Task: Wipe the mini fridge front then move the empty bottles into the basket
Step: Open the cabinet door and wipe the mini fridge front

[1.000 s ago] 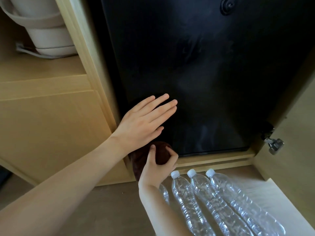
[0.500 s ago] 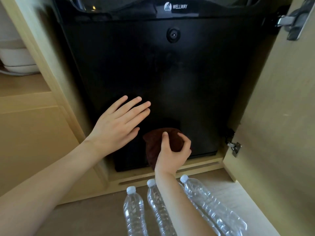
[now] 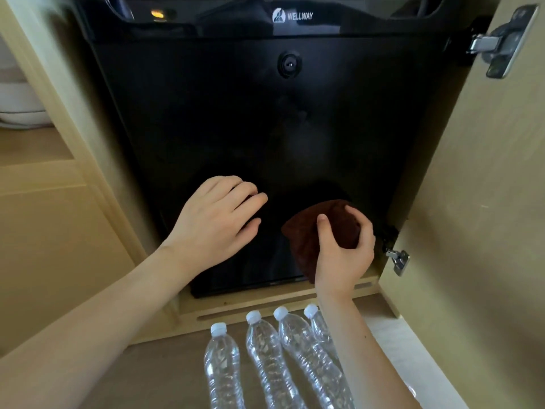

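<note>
The black mini fridge front (image 3: 295, 137) fills the middle of the head view, set inside a pale wooden cabinet. My right hand (image 3: 343, 258) grips a bunched dark brown cloth (image 3: 306, 234) and holds it against the lower right of the door. My left hand (image 3: 215, 219) rests on the lower left of the door, fingers loosely bent and holding nothing. Several clear empty bottles (image 3: 265, 358) with white caps lie side by side on the floor just below the fridge; my right forearm crosses over the rightmost one. No basket is in view.
The open cabinet door (image 3: 477, 202) stands close on the right, with metal hinges at its top (image 3: 501, 45) and bottom (image 3: 398, 261). A shelf at the left holds white dishes (image 3: 17, 110). A wooden plinth (image 3: 265, 305) runs under the fridge.
My right hand has slid the cloth rightward along the bottom of the door. My left hand's fingers have gone from straight to loosely bent. The view has shifted up and left.
</note>
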Demonstrator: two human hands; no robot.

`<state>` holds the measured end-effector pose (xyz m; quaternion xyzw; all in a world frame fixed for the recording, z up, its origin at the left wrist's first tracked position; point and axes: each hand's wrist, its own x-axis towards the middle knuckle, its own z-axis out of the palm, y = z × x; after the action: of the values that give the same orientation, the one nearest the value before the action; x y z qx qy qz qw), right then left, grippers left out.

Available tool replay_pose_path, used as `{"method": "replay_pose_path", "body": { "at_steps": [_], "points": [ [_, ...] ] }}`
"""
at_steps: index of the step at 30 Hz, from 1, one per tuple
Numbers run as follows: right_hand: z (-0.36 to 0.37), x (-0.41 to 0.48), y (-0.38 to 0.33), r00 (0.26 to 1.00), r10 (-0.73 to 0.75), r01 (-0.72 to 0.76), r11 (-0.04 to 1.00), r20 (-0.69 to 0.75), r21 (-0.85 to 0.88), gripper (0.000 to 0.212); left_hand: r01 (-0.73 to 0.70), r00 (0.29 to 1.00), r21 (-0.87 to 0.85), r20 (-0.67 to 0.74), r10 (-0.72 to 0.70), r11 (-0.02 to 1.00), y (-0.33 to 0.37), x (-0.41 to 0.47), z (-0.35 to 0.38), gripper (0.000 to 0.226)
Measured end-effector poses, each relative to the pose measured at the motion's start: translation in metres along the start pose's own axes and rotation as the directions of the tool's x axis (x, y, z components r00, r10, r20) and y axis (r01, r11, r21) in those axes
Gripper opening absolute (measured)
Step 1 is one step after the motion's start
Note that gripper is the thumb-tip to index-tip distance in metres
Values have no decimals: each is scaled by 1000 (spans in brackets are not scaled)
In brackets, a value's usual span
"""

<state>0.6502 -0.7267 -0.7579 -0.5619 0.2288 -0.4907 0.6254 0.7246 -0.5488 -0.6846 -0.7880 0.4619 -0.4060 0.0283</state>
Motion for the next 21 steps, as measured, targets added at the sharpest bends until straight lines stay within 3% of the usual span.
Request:
{"method": "replay_pose_path", "body": {
  "at_steps": [7, 12, 17, 21],
  "points": [
    [-26, -45, -1, 988, 77, -53, 984, 135, -170, 39, 334, 938, -192, 165, -305, 923, 36, -53, -17, 35],
    [-54, -75, -36, 949, 204, -100, 918, 240, -383, 40, 469, 853, -234, 371, -368, 852, 60, -97, -64, 29],
    [-66, -85, -132, 875, 325, -102, 849, 360, -518, 43, 598, 743, -237, 522, -418, 766, 68, -90, -155, 36],
    [-60, -73, -254, 801, 418, -104, 803, 430, -586, 50, 693, 647, -235, 618, -446, 681, 54, -37, -263, 46]
  ]
}}
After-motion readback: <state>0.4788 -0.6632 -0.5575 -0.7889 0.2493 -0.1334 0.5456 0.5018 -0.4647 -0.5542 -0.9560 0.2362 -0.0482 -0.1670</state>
